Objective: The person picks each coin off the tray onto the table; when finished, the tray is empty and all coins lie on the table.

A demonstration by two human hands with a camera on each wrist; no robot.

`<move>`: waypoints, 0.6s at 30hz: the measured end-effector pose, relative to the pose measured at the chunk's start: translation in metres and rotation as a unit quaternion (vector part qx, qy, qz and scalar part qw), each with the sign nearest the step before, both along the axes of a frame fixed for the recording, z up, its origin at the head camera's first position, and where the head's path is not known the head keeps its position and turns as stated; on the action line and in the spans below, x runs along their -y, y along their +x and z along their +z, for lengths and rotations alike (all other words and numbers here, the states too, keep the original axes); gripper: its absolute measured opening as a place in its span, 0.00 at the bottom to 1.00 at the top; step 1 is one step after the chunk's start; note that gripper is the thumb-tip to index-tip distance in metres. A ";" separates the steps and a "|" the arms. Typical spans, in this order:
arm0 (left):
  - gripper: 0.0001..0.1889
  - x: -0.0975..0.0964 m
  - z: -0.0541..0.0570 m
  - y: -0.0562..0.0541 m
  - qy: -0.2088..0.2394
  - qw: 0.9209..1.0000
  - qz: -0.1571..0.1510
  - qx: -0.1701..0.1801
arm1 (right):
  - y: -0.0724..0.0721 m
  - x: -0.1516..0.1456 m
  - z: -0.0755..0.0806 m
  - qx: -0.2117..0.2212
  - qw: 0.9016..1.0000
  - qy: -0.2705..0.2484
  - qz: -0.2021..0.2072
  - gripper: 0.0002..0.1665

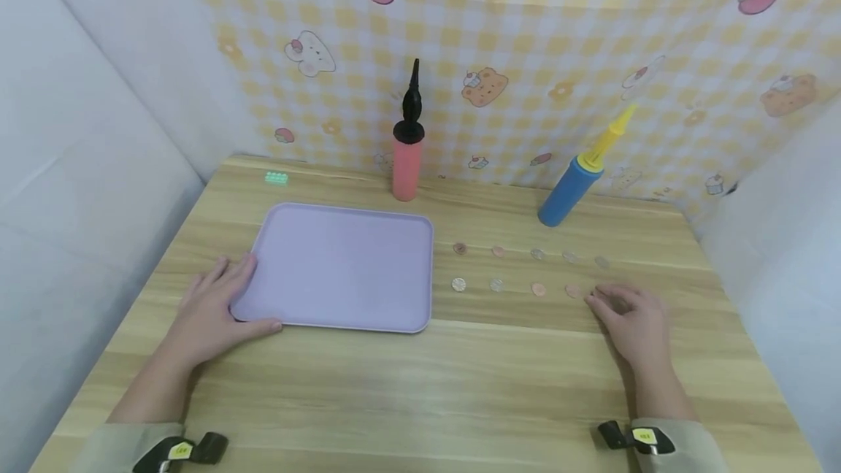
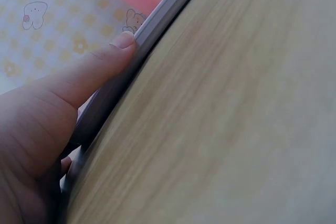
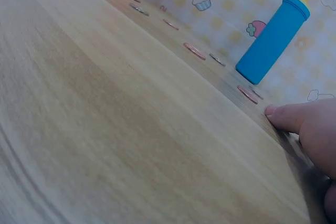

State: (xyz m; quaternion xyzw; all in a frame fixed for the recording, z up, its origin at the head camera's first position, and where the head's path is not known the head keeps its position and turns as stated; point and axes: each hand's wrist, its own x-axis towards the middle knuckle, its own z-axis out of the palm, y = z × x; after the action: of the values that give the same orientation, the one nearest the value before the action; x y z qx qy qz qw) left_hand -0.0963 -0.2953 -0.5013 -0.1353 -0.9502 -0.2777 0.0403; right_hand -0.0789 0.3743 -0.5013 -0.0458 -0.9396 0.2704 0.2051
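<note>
My left hand (image 1: 209, 316) spans the near left corner of a lilac tray (image 1: 342, 268), fingers along its left side and thumb on its front rim. In the left wrist view, the straight thumb (image 2: 100, 66) rests against the tray's edge. Right of the tray, coins, silver and copper-coloured, lie flat in two rows. My right hand (image 1: 634, 323) is lowered at the right end of the nearer row, thumb and forefinger tips close together beside a copper coin (image 1: 573, 290). Whether a coin lies between those tips is hidden. The right wrist view shows its thumb (image 3: 286, 117) near the tabletop.
Behind the tray stands a pink hand pump (image 1: 406, 166) with a black nozzle. A blue pump (image 1: 566, 194) with a yellow top leans at the back right. A small mint toy brick (image 1: 277, 178) lies at the back left. A patterned cloth (image 1: 525, 42) hangs behind the table.
</note>
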 end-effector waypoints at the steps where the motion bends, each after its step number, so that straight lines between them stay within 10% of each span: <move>1: 0.66 0.000 0.000 0.000 0.001 1.000 0.001 -0.001 | -0.001 0.000 0.001 0.004 1.000 -0.004 0.000 0.15; 18: 0.67 -0.003 -0.001 -0.003 -0.005 1.000 0.024 -0.003 | -0.006 -0.007 -0.003 0.010 1.000 -0.014 0.014 0.16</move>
State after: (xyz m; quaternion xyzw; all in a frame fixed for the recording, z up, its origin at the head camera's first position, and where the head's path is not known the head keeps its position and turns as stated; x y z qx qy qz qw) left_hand -0.0997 -0.2927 -0.5018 -0.1136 -0.9544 -0.2717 0.0490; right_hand -0.0845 0.3809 -0.5047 -0.0377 -0.9381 0.2861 0.1915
